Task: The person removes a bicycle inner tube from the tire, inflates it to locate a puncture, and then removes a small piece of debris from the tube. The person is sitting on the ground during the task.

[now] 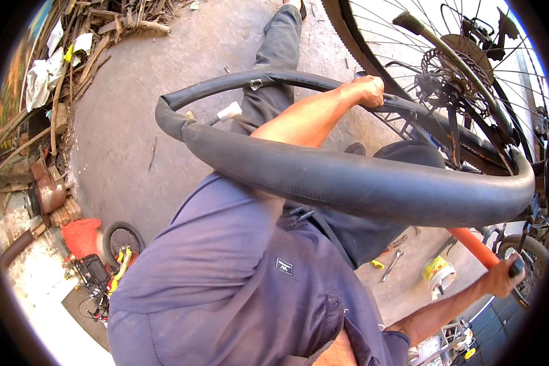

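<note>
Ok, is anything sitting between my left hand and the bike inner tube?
Nothing visible: your left hand is closed on the far side of the bicycle inner tube. Your left forearm reaches through its loop, with the near side crossing over it in this view.

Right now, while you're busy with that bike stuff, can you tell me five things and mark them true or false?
1. The left hand grips the black, ring-shaped rubber tube. True.
2. The tube is squashed flat. False: it looks round and puffed up.
3. The right hand is closed around a black-ended handle. True.
4. The round white-and-yellow bucket is at the picture's upper left. False: it is at the lower right.
5. A large black-tyred wheel with thin spokes shows at the upper right. True.
</note>
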`<state>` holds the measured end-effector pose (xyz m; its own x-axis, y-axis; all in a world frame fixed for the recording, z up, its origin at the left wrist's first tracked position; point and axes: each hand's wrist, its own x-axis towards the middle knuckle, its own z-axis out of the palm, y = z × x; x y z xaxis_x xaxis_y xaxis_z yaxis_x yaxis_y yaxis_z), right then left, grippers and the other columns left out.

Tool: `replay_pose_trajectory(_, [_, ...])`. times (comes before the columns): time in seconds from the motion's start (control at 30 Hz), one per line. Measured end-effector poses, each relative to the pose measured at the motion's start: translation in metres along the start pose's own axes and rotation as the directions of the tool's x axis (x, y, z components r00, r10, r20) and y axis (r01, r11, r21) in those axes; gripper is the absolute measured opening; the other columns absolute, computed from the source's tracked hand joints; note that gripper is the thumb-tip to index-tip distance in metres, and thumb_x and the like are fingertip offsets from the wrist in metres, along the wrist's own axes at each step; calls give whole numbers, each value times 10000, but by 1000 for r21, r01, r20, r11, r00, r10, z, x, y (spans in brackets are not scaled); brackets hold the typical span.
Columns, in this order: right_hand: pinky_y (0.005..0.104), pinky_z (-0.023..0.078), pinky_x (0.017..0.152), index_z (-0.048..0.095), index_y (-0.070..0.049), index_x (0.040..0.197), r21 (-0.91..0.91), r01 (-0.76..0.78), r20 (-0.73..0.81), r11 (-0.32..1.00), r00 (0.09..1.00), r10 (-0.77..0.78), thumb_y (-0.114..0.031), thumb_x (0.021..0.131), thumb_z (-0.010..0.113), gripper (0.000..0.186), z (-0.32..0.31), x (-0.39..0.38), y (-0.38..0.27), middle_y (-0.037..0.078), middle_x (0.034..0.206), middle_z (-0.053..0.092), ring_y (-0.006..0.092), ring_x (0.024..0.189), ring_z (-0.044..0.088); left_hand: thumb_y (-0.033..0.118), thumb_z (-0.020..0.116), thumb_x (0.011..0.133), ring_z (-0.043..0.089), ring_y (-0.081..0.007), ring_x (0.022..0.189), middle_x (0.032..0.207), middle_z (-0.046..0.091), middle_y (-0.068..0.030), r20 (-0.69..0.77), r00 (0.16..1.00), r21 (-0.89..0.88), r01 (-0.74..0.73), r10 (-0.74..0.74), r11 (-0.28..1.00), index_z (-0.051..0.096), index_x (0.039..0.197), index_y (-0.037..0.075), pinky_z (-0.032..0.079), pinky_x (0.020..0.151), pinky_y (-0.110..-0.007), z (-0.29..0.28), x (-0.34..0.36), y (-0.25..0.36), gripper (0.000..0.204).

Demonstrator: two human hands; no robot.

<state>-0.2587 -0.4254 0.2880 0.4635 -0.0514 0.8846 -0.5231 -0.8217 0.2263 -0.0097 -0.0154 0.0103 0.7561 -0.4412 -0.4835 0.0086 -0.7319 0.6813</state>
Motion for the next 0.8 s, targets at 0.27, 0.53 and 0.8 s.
replay_pose_trajectory(0.27, [379, 506, 627, 648, -141, 870, 27, -255, 250, 966, 938, 241, -406, 742, 716, 303, 5, -59, -34, 39, 769, 690, 247, 687, 659, 163, 607, 705, 615, -308, 1002, 1028, 653, -165, 8, 1000, -13, 26, -25, 1000, 691, 939, 93, 483, 841, -362, 1, 3, -1, 259])
replay_pose_trajectory(0.53, [381, 500, 659, 669, -150, 884, 113, -307, 273, 945, 924, 268, -463, 719, 713, 357, 20, -58, -27, 12, 781, 696, 236, 711, 662, 168, 607, 702, 611, -322, 1007, 1030, 650, -174, -15, 1000, -17, 23, -23, 1000, 690, 941, 94, 474, 856, -373, 2, -1, 2, 263])
replay_pose_trajectory(0.8, [352, 505, 645, 671, -143, 873, 199, -232, 245, 952, 953, 180, -367, 749, 718, 260, 25, -56, -25, 18, 763, 690, 220, 702, 662, 196, 618, 701, 613, -317, 1004, 1025, 652, -176, -14, 1000, -3, -25, 25, 1000, 688, 969, 100, 476, 857, -370, 7, 5, -5, 294])
